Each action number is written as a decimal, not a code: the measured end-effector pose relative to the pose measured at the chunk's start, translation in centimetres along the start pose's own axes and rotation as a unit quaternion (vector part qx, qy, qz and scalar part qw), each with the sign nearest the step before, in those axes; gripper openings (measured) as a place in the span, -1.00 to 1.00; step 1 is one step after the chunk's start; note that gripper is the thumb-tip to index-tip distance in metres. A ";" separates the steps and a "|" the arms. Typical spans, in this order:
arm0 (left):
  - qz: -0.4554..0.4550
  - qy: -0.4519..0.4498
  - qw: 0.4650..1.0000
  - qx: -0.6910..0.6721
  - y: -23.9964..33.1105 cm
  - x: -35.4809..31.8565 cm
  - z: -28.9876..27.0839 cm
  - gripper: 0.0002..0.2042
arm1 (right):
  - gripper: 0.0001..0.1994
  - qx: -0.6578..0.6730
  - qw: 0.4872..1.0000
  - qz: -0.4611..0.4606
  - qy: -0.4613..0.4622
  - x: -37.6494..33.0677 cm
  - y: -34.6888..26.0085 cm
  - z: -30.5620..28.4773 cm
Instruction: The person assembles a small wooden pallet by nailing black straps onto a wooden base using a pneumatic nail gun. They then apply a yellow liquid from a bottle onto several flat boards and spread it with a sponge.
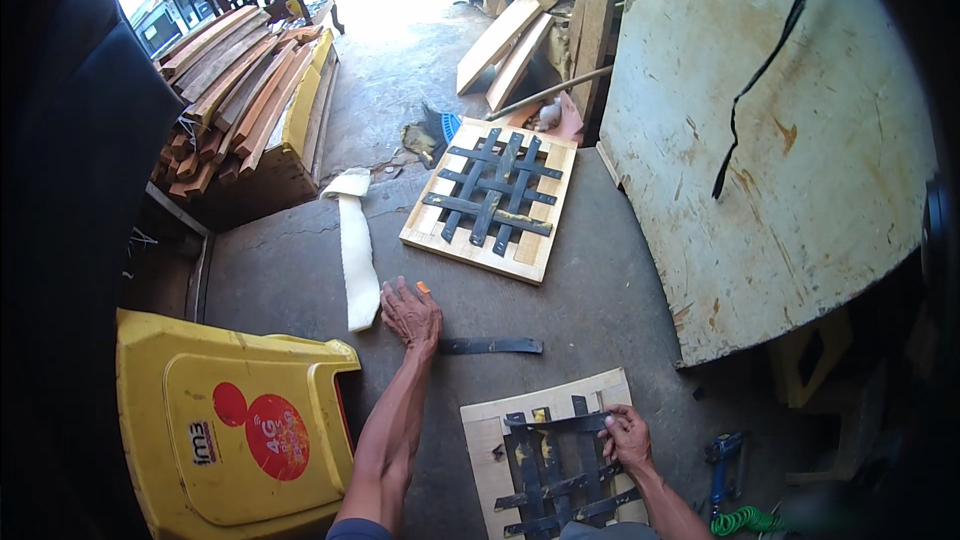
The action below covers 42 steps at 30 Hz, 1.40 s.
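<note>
- Near wooden frame (483, 460), webbed with black bands, lay on the grey floor (610, 310), low and right of centre.
- Right hand (628, 440) pinched the end of its topmost cross band (560, 423).
- Left hand (412, 318) was palm down, fingers slightly spread, beside a white strip (356, 250); contact unclear.
- Loose black band (495, 346) lay by the left wrist.
- Second woven frame (470, 255) lay farther off.
- Yellow plastic seat (240, 430) stood left; stacked timber (235, 90) beyond.

Grey concrete floor (270, 270): black strap (492, 346) centre; white padding strip (356, 255) left; strap-woven wooden frame (495, 186) far, second frame (552, 460) near right; yellow plastic stool (235, 430) near left.
</note>
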<state>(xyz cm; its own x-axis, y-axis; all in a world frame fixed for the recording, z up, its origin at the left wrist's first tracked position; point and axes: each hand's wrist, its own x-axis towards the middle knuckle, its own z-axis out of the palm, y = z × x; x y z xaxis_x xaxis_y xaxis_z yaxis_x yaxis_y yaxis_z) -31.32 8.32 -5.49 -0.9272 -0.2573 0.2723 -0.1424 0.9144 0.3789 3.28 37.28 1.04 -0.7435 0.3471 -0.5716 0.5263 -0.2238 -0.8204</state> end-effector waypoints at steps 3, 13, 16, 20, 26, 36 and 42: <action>-0.041 -0.018 0.995 0.088 2.0 2.0 2.7 -0.49 | -0.69 0.077 0.996 0.045 0.019 0.6 0.0 -1.4; -0.019 -0.069 0.986 0.148 1.4 2.3 1.7 -0.41 | -0.72 0.131 0.989 0.056 -0.032 9.2 -17.3 7.5; -0.029 -0.102 0.985 0.133 1.8 2.6 1.1 -0.40 | -0.73 0.146 0.989 0.008 -0.039 16.2 -24.4 12.0; -0.013 -0.117 0.984 0.135 2.3 2.8 1.0 -0.38 | -0.66 0.160 0.985 -0.057 -0.039 24.1 -31.5 14.5; -0.014 -0.165 0.976 0.139 2.3 3.1 0.2 -0.32 | -0.26 -0.057 0.991 -0.060 0.106 31.7 -33.3 19.2; 0.006 -0.160 0.974 0.161 2.7 2.8 0.7 -0.38 | -0.39 -0.182 0.974 0.067 0.116 33.6 -28.4 26.5; 0.005 -0.161 0.969 0.189 2.4 3.2 0.6 -0.40 | -0.43 -0.548 0.773 -0.200 0.249 38.9 -25.2 23.7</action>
<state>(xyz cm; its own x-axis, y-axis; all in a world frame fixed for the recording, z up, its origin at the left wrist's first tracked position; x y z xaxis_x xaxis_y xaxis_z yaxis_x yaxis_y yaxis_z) -34.84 9.87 -4.28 -0.9804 -0.1930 -0.0386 -0.1936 0.9810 0.0106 -48.67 34.88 -0.89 -0.8293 0.5582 0.0250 0.5325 0.8032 -0.2671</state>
